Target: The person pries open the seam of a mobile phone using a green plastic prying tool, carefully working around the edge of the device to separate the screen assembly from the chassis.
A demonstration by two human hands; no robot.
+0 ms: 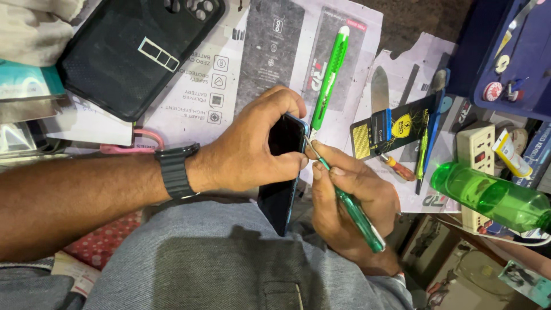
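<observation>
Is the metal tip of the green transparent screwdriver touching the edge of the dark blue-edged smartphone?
Touching. The head view shows the green transparent screwdriver, held in the right hand, with its thin tip meeting the upper side edge of the dark blue-edged smartphone, which the left hand grips.

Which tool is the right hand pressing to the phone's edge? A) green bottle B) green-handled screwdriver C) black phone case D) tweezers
B: the right hand holds a green-handled screwdriver with its tip at the edge of the phone, which the left hand grips.
</observation>
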